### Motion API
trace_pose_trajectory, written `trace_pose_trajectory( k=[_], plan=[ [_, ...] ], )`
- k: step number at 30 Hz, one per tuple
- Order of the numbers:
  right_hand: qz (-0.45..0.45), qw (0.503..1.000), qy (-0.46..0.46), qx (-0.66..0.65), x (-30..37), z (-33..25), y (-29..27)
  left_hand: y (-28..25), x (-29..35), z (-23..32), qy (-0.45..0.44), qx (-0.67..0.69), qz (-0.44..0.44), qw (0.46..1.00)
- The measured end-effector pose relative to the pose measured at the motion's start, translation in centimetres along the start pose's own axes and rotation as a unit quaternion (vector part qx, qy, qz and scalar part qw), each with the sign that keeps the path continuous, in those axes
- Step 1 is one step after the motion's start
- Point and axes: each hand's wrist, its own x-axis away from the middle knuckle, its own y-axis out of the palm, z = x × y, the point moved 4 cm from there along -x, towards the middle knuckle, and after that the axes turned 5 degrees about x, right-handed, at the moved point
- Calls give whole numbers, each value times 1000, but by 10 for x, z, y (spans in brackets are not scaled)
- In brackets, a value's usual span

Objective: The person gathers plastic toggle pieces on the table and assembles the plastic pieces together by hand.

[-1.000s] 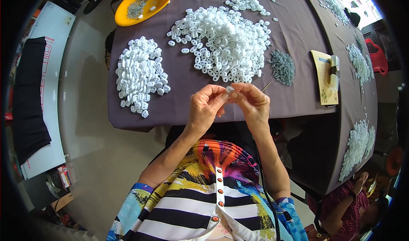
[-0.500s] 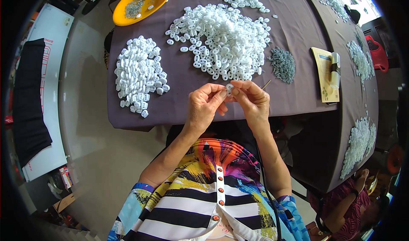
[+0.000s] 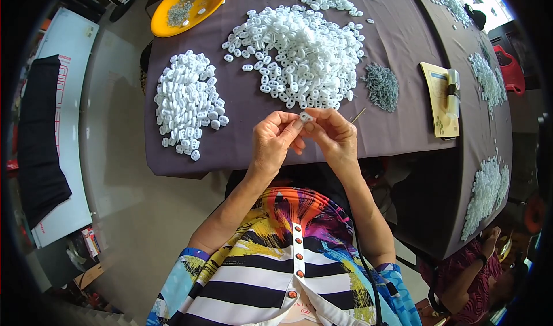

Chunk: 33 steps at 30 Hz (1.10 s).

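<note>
My left hand (image 3: 271,144) and my right hand (image 3: 337,139) meet at the near table edge. Between their fingertips they pinch one small white oval plastic cord lock (image 3: 305,117) with holes in its face. Just beyond lies a large heap of similar white oval parts (image 3: 314,55). A second pile of white cord locks (image 3: 187,95) sits to the left. Right of the big heap is a mound of small grey metal pieces (image 3: 381,87), possibly springs. A thin metal rod (image 3: 358,116) rests beside my right hand. The fingers partly hide the held cord lock.
An orange plate (image 3: 201,16) with small metal bits stands at the far left. A yellowish booklet (image 3: 435,95) and a clear case (image 3: 453,95) lie right. More white piles (image 3: 485,193) dot the right side of the dark tablecloth (image 3: 397,133). Another person's arm (image 3: 461,285) shows lower right.
Both hands have shifted slightly left, the right more than the left. The cord lock between the fingertips has turned, so its two holes show more plainly.
</note>
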Motion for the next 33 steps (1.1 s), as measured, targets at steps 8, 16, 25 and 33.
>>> trace_pose_trajectory(
  k=[8,16,25,33],
  plan=[
    [-40,999,20,-1,-1,-7,-3,1,-1,9,-42,4,-47,998],
    [-35,999,14,24,0,-5,-1,4,-6,14,-12,-82,-70,994],
    [-35,995,-10,96,5,1,3,0,-8,9,-26,-100,-42,994],
    [-45,959,-115,257,5,-16,4,-2,-6,16,-71,-167,-59,982]
  ],
)
